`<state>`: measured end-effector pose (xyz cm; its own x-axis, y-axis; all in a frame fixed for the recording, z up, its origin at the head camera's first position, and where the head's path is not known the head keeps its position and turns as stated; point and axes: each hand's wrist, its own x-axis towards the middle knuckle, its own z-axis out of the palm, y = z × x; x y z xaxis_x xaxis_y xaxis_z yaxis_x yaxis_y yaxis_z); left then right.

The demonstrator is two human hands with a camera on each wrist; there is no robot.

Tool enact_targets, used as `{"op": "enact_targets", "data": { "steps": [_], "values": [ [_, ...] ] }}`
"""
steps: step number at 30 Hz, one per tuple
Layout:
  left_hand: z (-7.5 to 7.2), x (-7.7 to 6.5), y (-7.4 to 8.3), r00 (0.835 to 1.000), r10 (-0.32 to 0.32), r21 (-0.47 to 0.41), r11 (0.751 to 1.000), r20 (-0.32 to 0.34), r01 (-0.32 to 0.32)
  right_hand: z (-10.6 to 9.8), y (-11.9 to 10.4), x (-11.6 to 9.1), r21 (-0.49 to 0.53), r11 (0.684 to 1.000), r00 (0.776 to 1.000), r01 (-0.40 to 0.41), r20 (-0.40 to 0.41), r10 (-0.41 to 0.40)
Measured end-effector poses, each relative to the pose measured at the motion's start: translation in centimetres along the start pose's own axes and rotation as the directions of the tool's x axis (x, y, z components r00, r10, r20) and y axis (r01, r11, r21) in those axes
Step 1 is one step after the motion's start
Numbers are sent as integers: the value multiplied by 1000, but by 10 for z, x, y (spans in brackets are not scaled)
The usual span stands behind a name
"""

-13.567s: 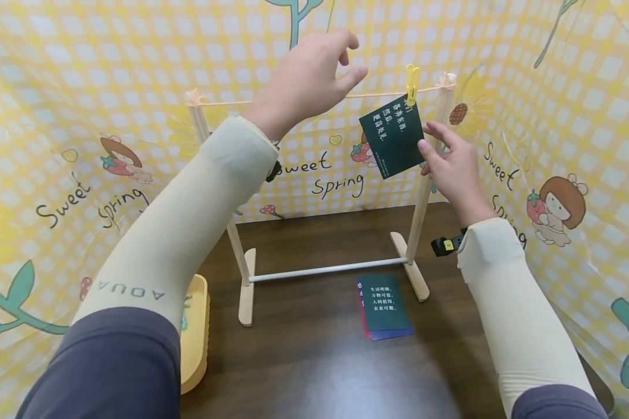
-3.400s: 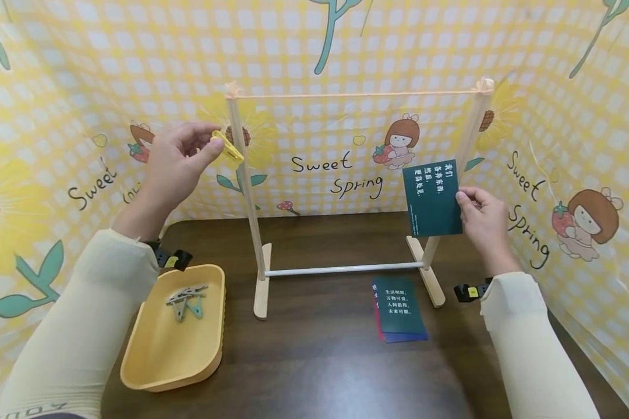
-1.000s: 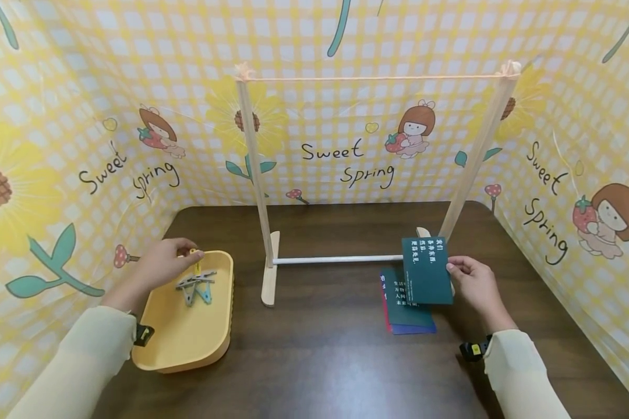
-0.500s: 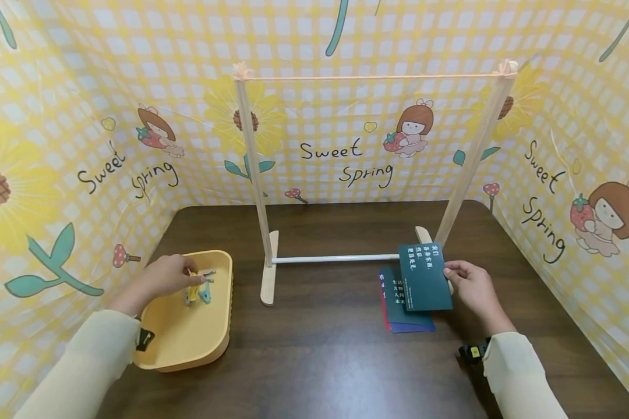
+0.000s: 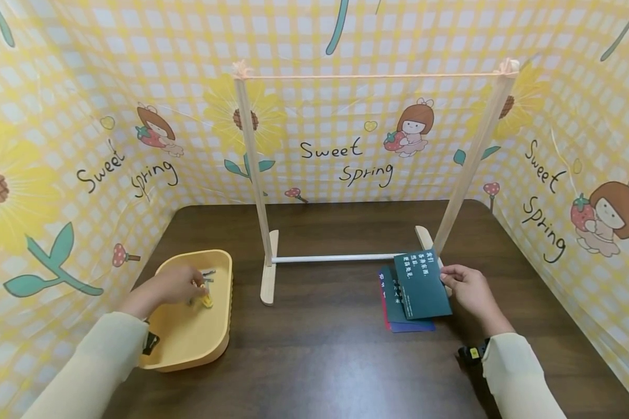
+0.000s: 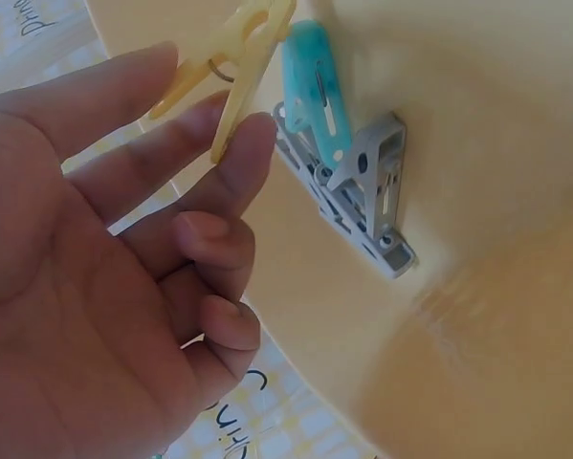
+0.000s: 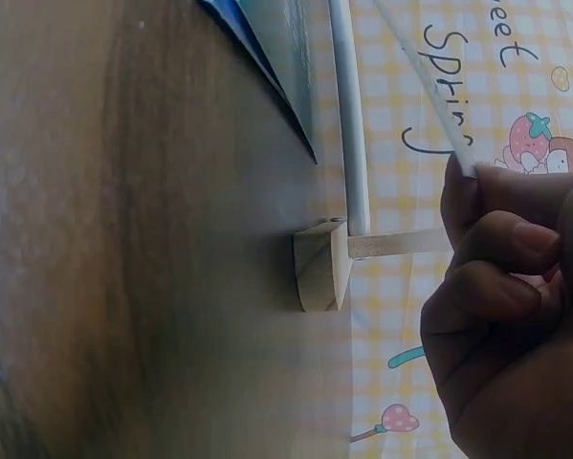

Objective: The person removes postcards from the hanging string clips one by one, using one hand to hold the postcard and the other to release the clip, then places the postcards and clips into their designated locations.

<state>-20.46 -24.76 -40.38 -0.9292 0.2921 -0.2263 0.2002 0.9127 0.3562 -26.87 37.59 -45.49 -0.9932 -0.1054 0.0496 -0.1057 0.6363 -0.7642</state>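
Note:
My left hand (image 5: 175, 284) is down inside the yellow tray (image 5: 224, 326), its fingertips at the handles of a yellow clothespin (image 6: 233, 62). Close by in the tray lie grey clothespins (image 6: 372, 186) and a turquoise one (image 6: 313, 86). On the right, thumb and fingers of my right hand (image 5: 469, 291) pinch the edge of a dark green card (image 5: 421, 291) with white writing. That card is tilted low over a stack of cards (image 5: 406, 327), where green, blue and red edges show. From the right wrist, the held card (image 7: 434, 81) appears as a thin edge.
Behind the cards stands a wooden frame (image 5: 254, 163) with an orange string (image 5: 372, 77) across its top and a white rod (image 5: 340, 258) low down. The dark wooden table (image 5: 320, 349) is walled by yellow checked cloth (image 5: 314, 116).
The green card and yellow clothespin have come off the string. My left hand has lowered the clothespin into the tray; my right hand has brought the card down over the stack.

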Motion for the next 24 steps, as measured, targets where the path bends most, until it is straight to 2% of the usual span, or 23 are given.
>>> {"op": "enact_targets", "data": {
  "steps": [6, 10, 16, 21, 24],
  "values": [
    [4, 1, 2, 998, -26, -5, 1000, 52, 27, 0, 2, 0, -29, 1000, 999, -1, 37, 2],
    [6, 1, 3, 998, -29, 13, 999, 51, 29, 3, 4, 1, -31, 999, 998, -19, 65, 21],
    [7, -1, 3, 998, -43, -6, 999, 48, 44, 8, 4, 3, -44, 999, 997, -17, 71, 21],
    [3, -1, 0, 997, -54, -13, 998, 46, 55, 14, 2, 8, -69, 997, 996, -24, 86, 30],
    [1, 0, -3, 999, -45, -19, 999, 22, 45, 16, 2, 10, -85, 996, 996, -24, 81, 31]
  ]
}}
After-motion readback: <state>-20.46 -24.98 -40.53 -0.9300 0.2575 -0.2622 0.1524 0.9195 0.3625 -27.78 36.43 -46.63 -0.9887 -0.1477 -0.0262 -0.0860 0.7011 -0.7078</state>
